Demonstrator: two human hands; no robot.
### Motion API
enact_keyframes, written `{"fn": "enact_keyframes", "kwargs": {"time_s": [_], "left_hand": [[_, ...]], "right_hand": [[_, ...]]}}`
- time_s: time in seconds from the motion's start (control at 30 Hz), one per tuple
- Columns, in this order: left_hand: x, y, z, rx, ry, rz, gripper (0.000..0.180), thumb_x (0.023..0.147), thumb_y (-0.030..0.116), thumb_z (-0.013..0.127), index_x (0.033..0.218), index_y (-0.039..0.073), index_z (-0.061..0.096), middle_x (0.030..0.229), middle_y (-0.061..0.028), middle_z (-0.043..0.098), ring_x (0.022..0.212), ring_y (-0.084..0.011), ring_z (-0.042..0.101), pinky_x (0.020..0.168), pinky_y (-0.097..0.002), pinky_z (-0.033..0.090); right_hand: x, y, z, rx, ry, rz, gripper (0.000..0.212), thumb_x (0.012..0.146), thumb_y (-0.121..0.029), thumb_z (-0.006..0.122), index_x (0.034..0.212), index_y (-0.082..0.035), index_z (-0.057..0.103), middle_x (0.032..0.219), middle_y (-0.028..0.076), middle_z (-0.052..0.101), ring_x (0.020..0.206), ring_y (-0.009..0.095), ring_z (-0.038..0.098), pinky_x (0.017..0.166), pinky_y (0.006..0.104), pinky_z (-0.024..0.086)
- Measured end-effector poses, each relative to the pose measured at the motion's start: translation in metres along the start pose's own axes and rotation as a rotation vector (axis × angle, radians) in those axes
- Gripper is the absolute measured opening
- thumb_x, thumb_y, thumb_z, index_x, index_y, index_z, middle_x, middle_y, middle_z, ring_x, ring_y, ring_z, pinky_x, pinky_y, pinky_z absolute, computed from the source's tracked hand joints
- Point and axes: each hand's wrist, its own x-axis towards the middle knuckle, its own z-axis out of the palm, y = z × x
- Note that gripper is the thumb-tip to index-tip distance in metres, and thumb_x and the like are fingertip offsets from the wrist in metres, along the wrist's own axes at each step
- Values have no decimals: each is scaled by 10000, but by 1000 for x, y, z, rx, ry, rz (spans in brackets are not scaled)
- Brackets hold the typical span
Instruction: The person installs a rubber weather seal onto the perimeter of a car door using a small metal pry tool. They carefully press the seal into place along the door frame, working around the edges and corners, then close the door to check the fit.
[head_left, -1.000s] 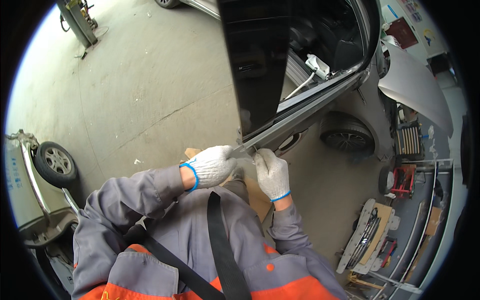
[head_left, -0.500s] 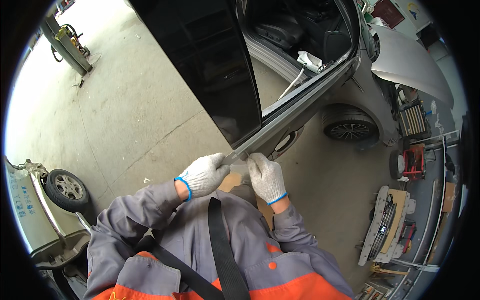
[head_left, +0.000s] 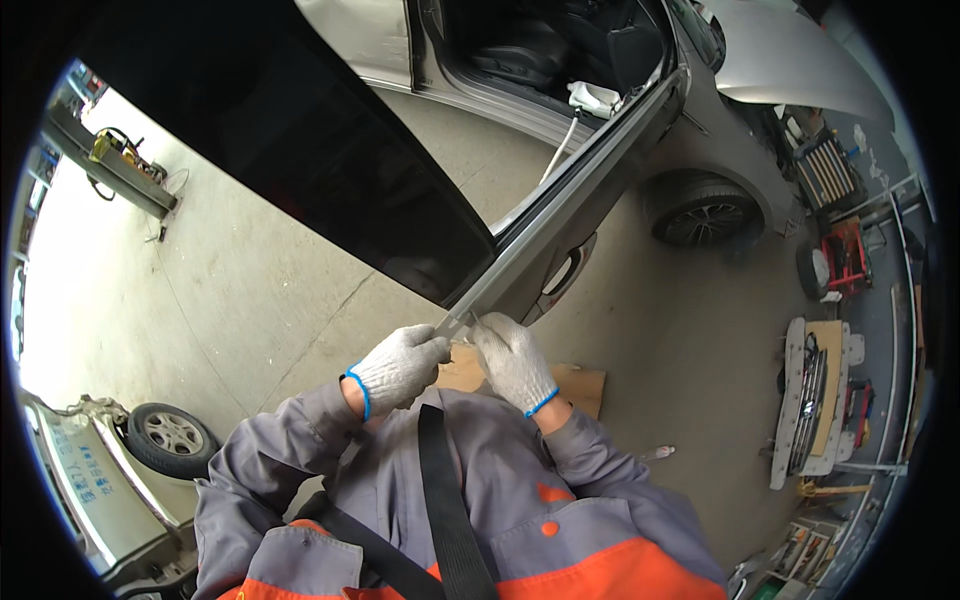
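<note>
I had the white-gloved left hand (head_left: 398,370) just below frame centre, its fingers curled in at the near end of a grey car door (head_left: 535,262). I could not tell whether they pinched the pale strip (head_left: 456,321) on that edge. The right hand (head_left: 512,362), gloved likewise, sat just to its right, thumb and fingers pressed together at the door's edge; what lay between was too small to make out. The door ran from centre toward the upper right, dark window glass (head_left: 320,170) filling the upper left. I noted cardboard (head_left: 582,388) behind the right hand, a loose wheel (head_left: 172,437) lower left.
</note>
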Motion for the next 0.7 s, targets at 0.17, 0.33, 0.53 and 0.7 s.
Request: {"fn": "enact_keyframes", "kwargs": {"time_s": [0.17, 0.33, 0.53, 0.7], "left_hand": [[-1, 1, -2, -118, -43, -70, 242, 981, 256, 531, 1046, 37, 613, 681, -23, 501, 496, -122, 448, 410, -288, 359], [-1, 5, 11, -104, 9, -55, 227, 969, 232, 534, 1033, 24, 598, 701, -30, 506, 487, -122, 444, 406, -292, 352], [-4, 12, 11, -75, 21, -51, 188, 992, 248, 532, 1014, 67, 579, 677, 19, 441, 475, -82, 382, 399, -260, 300], [0, 2, -2, -14, -69, 24, 183, 961, 214, 544, 1027, 52, 598, 730, -32, 510, 556, -121, 492, 436, -275, 384]], "right_hand": [[14, -42, -15, 523, -170, 746, 198, 1000, -174, 561, 971, 7, 637, 695, 128, 605, 614, 244, 608, 577, 373, 474], [4, -34, 1, 367, -39, 492, 209, 1001, -185, 559, 915, -5, 619, 622, 80, 546, 547, 161, 553, 524, 334, 440], [7, -46, -2, 451, -53, 606, 222, 1010, -189, 537, 889, -23, 621, 601, 23, 509, 508, 112, 498, 472, 294, 394], [9, -55, -7, 518, -91, 731, 232, 1016, -194, 526, 891, -9, 589, 617, 18, 487, 536, 111, 471, 499, 310, 388]]}}
